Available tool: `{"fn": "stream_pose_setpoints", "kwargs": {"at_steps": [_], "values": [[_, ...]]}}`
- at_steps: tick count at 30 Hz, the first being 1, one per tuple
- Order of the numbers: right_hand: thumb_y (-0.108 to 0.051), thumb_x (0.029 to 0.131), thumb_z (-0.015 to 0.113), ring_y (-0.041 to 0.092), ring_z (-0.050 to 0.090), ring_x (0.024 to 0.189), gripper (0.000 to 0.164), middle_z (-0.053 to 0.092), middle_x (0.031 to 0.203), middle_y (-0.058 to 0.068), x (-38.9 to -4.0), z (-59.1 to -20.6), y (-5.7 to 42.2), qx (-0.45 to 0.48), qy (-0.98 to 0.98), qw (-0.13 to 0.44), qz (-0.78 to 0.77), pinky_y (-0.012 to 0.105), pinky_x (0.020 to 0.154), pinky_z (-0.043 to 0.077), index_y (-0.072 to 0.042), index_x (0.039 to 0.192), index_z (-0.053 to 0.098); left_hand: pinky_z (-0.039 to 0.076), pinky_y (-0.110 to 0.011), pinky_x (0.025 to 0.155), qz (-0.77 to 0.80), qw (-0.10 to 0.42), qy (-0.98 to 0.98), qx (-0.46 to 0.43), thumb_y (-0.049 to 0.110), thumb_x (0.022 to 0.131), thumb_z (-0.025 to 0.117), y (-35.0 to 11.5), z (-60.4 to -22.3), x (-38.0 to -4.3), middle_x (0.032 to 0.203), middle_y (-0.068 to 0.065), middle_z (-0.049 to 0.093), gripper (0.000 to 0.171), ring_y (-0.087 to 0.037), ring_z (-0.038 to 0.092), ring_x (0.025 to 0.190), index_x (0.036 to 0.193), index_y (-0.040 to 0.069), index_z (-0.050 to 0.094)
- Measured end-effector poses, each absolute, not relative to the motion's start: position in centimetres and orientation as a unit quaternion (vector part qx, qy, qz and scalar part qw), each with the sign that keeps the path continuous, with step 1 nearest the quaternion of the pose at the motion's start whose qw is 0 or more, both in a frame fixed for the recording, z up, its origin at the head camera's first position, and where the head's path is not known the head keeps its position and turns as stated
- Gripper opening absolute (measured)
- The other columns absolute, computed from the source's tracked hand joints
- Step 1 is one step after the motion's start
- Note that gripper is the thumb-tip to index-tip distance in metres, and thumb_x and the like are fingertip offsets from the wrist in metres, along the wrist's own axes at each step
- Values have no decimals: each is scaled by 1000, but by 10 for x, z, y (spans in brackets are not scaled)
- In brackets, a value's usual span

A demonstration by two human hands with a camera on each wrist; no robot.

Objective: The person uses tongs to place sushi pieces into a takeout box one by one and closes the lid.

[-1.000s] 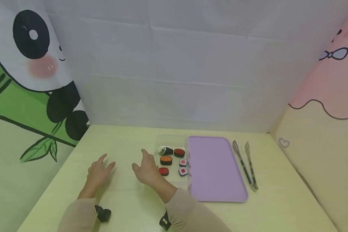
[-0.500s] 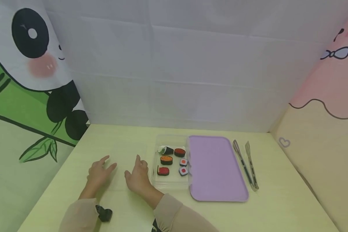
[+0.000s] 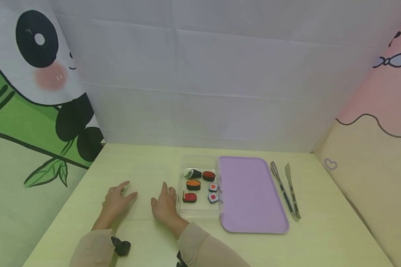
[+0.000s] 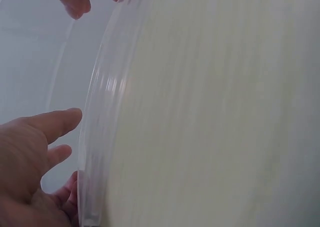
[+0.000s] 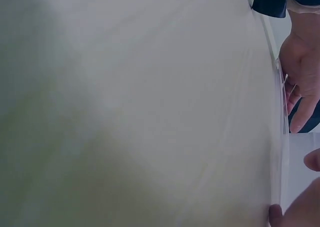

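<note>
right grip (image 3: 166, 206) drew back, now beside sushi tray (image 3: 200, 214); clear plastic (image 4: 102, 97) between it and left grip (image 3: 116, 202), both unclenched.

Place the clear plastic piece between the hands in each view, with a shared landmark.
Head: clear plastic piece, faint, left of centre, between left hand and right hand.
Left wrist: its rim, left of centre.
Right wrist: its edge, near the right side.
Shared landmark: both hands.

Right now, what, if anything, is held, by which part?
Left hand and right hand are at a clear plastic rim; whether they grip it cannot be told.
</note>
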State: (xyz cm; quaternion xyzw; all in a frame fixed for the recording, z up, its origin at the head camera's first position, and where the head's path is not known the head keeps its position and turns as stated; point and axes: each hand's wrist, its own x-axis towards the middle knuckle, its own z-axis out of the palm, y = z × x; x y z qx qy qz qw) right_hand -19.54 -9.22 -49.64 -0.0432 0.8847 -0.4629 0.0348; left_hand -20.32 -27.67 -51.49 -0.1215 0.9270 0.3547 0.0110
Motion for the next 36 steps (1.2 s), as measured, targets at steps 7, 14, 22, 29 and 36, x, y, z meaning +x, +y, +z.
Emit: {"fn": "stream_pose_setpoints", "kwargs": {"at_steps": [7,14,22,29,36], "values": [[-13,92,67,37,42,121,60,41,128,20,-201,-505,-91,-48,862,21,-504,48,100,41,2,143,40,23,-69,95,340,21,933,-120,38,94,61,-277,-516,-205,139,-37,24,69,-57,28,124,144,-3,36],[-12,90,69,37,43,118,58,42,124,20,-207,-511,-92,-43,857,5,-513,47,100,41,3,140,43,22,-70,98,350,22,928,-125,36,94,61,-274,-515,-207,140,-38,21,68,-59,23,126,143,-5,38],[-10,87,71,36,46,116,58,42,120,20,-210,-514,-91,-41,847,5,-529,45,100,41,4,137,45,25,-66,104,374,46,916,-137,30,96,60,-276,-509,-210,144,-38,23,64,-57,20,132,144,-6,37],[-7,85,73,30,52,102,51,50,106,13,-212,-513,-89,-41,832,21,-552,41,91,46,3,131,51,33,-62,101,398,78,908,-104,29,98,57,-294,-499,-205,143,-36,36,59,-53,34,129,144,-4,38],[-14,87,73,21,56,92,43,54,102,5,-206,-502,-90,-50,824,49,-562,35,82,49,-6,127,58,37,-61,99,457,92,881,-77,34,102,51,-315,-483,-186,141,-34,39,60,-49,40,126,147,-2,37]]}}
